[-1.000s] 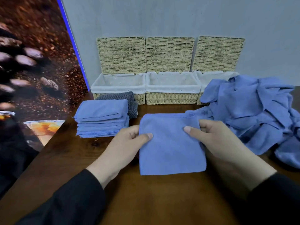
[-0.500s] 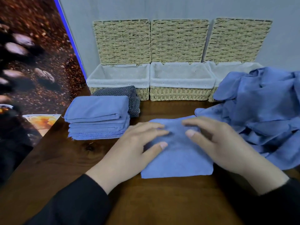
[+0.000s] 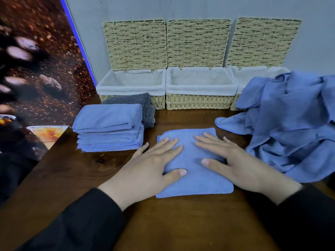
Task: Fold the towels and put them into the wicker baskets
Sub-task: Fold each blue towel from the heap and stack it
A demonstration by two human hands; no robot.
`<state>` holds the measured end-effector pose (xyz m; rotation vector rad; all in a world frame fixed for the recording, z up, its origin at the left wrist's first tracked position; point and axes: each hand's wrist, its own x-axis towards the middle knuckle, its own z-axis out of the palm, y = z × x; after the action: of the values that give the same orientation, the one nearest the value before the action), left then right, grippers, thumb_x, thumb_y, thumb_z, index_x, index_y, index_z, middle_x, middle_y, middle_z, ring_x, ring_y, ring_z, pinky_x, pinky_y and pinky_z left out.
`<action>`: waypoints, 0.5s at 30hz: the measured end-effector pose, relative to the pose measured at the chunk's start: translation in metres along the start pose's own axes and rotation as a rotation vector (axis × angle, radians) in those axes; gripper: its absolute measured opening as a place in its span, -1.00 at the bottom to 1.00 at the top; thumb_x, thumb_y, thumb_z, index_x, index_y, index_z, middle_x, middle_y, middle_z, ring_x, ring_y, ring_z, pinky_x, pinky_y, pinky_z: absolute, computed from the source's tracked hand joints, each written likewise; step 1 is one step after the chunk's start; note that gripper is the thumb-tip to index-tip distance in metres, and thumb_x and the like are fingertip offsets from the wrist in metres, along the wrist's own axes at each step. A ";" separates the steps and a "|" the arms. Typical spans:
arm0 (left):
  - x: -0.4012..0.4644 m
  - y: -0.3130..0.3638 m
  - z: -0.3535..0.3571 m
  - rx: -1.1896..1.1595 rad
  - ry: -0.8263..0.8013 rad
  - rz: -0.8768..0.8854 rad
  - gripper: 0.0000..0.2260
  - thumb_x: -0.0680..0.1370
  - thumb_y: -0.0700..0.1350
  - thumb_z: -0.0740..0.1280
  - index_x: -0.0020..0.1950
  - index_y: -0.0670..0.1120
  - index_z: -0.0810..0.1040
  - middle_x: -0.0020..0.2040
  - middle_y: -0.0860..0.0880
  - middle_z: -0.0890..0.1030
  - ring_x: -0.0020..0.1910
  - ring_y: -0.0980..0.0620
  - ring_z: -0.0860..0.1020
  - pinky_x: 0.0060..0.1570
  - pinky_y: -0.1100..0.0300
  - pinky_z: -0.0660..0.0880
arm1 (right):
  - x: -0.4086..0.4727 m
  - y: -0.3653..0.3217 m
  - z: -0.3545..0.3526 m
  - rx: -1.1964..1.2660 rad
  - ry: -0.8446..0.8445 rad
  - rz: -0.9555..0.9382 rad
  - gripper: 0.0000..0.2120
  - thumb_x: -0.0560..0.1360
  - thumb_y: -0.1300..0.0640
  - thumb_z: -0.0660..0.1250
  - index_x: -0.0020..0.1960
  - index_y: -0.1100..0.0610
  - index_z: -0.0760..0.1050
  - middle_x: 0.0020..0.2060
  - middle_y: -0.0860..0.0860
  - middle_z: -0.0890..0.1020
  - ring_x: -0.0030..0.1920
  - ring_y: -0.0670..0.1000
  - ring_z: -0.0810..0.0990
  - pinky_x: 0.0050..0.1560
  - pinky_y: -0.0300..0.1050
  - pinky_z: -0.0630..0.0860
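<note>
Pressing flat with spread fingers of left hand [image 3: 154, 165] and right hand [image 3: 233, 163] on folded blue towel [image 3: 194, 180] mid-tabletop [image 3: 181, 223], near front edge; lifting toward wicker baskets [image 3: 199, 104] without pinching layers risks unfolding, or snagging unfolded pile [image 3: 290, 124] at right edge.

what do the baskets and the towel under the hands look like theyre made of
Baskets: woven wicker or seagrass rope, matte tan, with a pale cloth liner folded over the rim. Folded towel: probably microfibre terry, soft matte blue with a fine looped nap and stitched edges.
</note>
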<state>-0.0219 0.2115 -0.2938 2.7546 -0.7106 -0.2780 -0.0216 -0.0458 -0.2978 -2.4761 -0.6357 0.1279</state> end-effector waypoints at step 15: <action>-0.020 -0.003 -0.003 -0.071 0.123 0.247 -0.33 0.47 0.41 0.29 0.53 0.22 0.30 0.53 0.39 0.19 0.52 0.46 -0.03 0.53 0.26 -0.18 | -0.032 -0.001 -0.013 -0.069 0.079 0.068 -0.54 0.49 -0.43 0.16 0.37 -0.43 0.36 0.40 -0.44 0.38 0.49 -0.34 0.19 0.54 -0.15 0.19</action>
<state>-0.0369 0.2250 -0.2901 2.5575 -0.9761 -0.0789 -0.0471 -0.0666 -0.2876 -2.5568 -0.5308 0.0345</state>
